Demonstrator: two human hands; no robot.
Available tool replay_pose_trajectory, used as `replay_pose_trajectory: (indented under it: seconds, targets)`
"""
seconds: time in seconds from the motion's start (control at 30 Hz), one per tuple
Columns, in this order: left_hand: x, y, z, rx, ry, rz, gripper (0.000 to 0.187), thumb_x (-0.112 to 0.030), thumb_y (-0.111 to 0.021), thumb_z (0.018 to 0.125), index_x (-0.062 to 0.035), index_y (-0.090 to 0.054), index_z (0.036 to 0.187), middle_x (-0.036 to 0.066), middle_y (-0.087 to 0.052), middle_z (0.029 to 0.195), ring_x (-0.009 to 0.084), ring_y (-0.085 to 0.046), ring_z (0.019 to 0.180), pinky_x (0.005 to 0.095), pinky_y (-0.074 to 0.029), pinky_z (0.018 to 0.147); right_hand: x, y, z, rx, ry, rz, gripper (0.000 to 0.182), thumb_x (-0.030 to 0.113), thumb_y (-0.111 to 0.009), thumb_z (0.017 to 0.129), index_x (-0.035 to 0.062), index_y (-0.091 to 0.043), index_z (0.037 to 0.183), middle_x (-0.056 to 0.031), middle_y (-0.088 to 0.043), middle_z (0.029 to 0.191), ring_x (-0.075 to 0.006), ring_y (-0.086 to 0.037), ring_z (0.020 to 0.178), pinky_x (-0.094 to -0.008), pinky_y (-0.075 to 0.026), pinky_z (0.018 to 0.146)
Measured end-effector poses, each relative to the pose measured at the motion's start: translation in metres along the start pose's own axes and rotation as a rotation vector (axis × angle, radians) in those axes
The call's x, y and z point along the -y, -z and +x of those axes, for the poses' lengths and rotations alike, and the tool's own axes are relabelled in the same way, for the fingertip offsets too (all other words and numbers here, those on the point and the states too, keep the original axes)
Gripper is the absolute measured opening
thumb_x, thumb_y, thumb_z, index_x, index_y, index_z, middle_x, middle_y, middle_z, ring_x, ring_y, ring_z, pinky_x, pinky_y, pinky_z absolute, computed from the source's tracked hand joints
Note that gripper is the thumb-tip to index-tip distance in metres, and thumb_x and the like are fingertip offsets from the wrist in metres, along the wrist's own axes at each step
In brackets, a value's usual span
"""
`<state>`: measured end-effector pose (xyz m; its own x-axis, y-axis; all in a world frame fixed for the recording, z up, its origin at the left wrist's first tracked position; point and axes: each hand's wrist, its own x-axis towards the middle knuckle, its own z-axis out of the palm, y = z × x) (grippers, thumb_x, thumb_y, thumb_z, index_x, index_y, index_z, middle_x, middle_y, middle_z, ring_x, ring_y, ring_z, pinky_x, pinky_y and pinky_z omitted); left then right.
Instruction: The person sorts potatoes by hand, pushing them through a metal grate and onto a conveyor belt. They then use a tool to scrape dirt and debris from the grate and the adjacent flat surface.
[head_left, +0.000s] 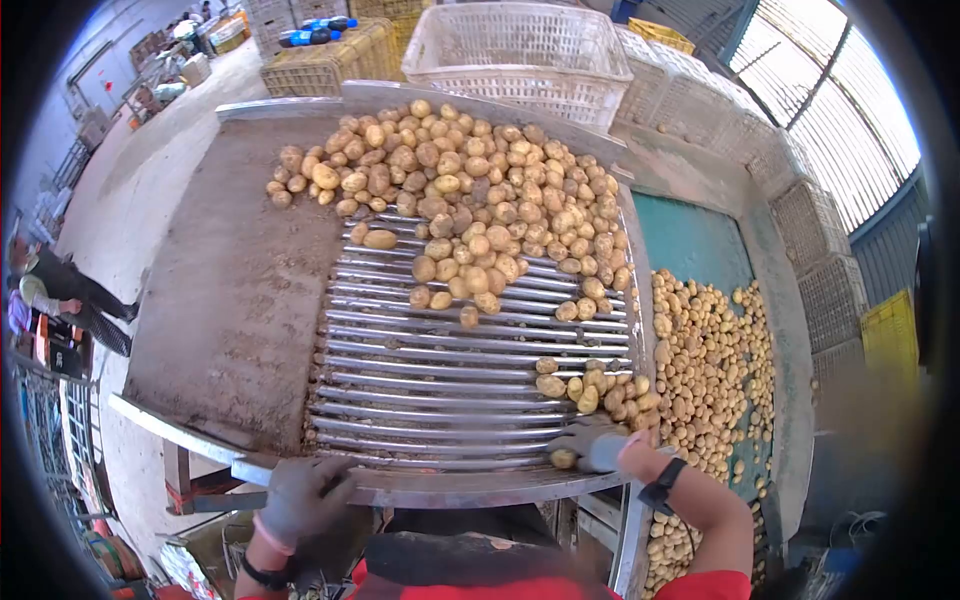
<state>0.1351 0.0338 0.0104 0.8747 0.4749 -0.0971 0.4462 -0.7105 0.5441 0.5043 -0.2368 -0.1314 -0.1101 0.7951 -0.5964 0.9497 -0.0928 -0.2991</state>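
A big heap of potatoes (480,185) lies on the far half of a metal roller sorting table (440,345). A smaller cluster of potatoes (595,390) sits at the near right of the rollers. My right hand (590,443), in a grey glove, rests on the near right of the rollers and is closed around a potato (563,459) next to that cluster. My left hand (305,497), also gloved, grips the table's near metal edge (440,488). A black band is on my right wrist.
A teal conveyor (710,360) on the right carries several small potatoes. White plastic crates (520,55) stand behind the table, and more are stacked along the right. A flat dirty metal plate (235,280) forms the table's left side. People stand on the floor at far left (60,300).
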Motion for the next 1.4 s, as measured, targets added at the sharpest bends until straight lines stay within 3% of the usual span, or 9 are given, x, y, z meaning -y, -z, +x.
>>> replay_pose_trajectory:
  seconds: [0.1, 0.23, 0.3, 0.4, 0.57, 0.7, 0.8, 1.17, 1.4]
  targets:
    - [0.017, 0.029, 0.002, 0.105, 0.401, -0.540, 0.028, -0.007, -0.062, 0.087, -0.0004, -0.066, 0.115, 0.008, -0.071, 0.085, 0.0173, -0.066, 0.069, 0.0323, -0.053, 0.063, -0.045, -0.021, -0.032, 0.010, -0.125, -0.121, 0.049, 0.021, -0.067, 0.078, 0.0309, -0.060, 0.125, -0.0011, -0.059, 0.130, -0.0262, -0.057, 0.116, -0.0407, -0.045, 0.099]
    - [0.054, 0.064, 0.026, -0.001, 0.320, -0.308, 0.032, -0.002, -0.055, 0.091, 0.0039, -0.060, 0.122, 0.010, -0.069, 0.098, 0.0146, -0.064, 0.088, 0.0289, -0.052, 0.081, -0.087, -0.010, -0.077, 0.028, -0.466, -0.025, 0.050, 0.021, -0.074, 0.075, 0.0221, -0.063, 0.123, -0.0060, -0.063, 0.120, -0.0237, -0.061, 0.108, -0.0367, -0.050, 0.093]
    - [0.083, 0.070, 0.040, 0.022, 0.368, -0.390, 0.035, 0.000, -0.051, 0.093, 0.0027, -0.056, 0.128, 0.011, -0.066, 0.108, 0.0158, -0.061, 0.101, 0.0285, -0.048, 0.091, -0.116, -0.029, -0.096, -0.189, -0.763, 0.867, 0.050, 0.022, -0.074, 0.081, 0.0112, -0.060, 0.127, -0.0059, -0.064, 0.115, -0.0181, -0.061, 0.105, -0.0293, -0.049, 0.092]
    - [0.087, 0.076, 0.075, 0.089, 0.362, -0.393, 0.042, -0.001, -0.051, 0.095, 0.0011, -0.049, 0.137, 0.012, -0.060, 0.123, 0.0165, -0.058, 0.110, 0.0294, -0.045, 0.097, -0.140, -0.045, -0.095, -0.427, -0.731, 1.321, 0.046, 0.013, -0.068, 0.090, 0.0085, -0.055, 0.133, -0.0039, -0.061, 0.125, -0.0144, -0.055, 0.114, -0.0290, -0.045, 0.098]
    - [0.153, 0.061, 0.133, 0.033, 0.336, -0.268, 0.056, -0.010, -0.054, 0.098, -0.0026, -0.032, 0.149, 0.013, -0.045, 0.144, 0.0196, -0.050, 0.124, 0.0322, -0.042, 0.103, -0.149, -0.047, -0.094, -0.474, -0.545, 1.175, 0.046, 0.020, -0.063, 0.094, 0.0022, -0.052, 0.135, -0.0081, -0.060, 0.128, -0.0158, -0.055, 0.115, -0.0296, -0.044, 0.100]
    - [0.150, 0.084, 0.185, 0.038, 0.598, -0.272, 0.065, -0.036, -0.051, 0.100, -0.0041, -0.027, 0.151, 0.013, -0.047, 0.142, 0.0195, -0.052, 0.120, 0.0324, -0.047, 0.096, -0.165, -0.057, -0.109, -0.509, -0.534, 1.441, 0.036, 0.014, -0.062, 0.094, -0.0002, -0.057, 0.127, -0.0089, -0.062, 0.122, -0.0173, -0.058, 0.112, -0.0298, -0.046, 0.097]
    - [0.154, 0.107, 0.194, -0.108, 0.776, -0.343, 0.058, -0.038, -0.052, 0.100, -0.0120, -0.035, 0.149, 0.009, -0.054, 0.132, 0.0188, -0.055, 0.116, 0.0327, -0.048, 0.092, -0.177, -0.074, -0.120, -0.428, -0.638, 1.760, 0.043, 0.021, -0.057, 0.097, 0.0053, -0.048, 0.137, -0.0065, -0.063, 0.118, -0.0119, -0.060, 0.105, -0.0275, -0.047, 0.090]
    - [0.109, 0.184, 0.149, -0.326, 0.745, -0.427, 0.051, -0.035, -0.053, 0.099, -0.0134, -0.043, 0.144, 0.005, -0.058, 0.126, 0.0174, -0.055, 0.115, 0.0321, -0.045, 0.094, -0.150, -0.061, -0.078, -0.317, -0.421, 1.759, 0.060, 0.032, -0.062, 0.094, 0.0043, -0.041, 0.143, -0.0082, -0.052, 0.136, -0.0173, -0.050, 0.123, -0.0317, -0.041, 0.102]
    - [0.175, 0.170, 0.117, -0.389, 0.844, -0.513, 0.058, -0.036, -0.050, 0.100, -0.0142, -0.031, 0.150, 0.006, -0.053, 0.133, 0.0185, -0.055, 0.117, 0.0343, -0.046, 0.093, -0.113, -0.062, -0.058, -0.454, -0.373, 1.255, 0.048, 0.009, -0.057, 0.095, -0.0047, -0.043, 0.139, -0.0145, -0.053, 0.134, -0.0231, -0.049, 0.125, -0.0326, -0.037, 0.106]
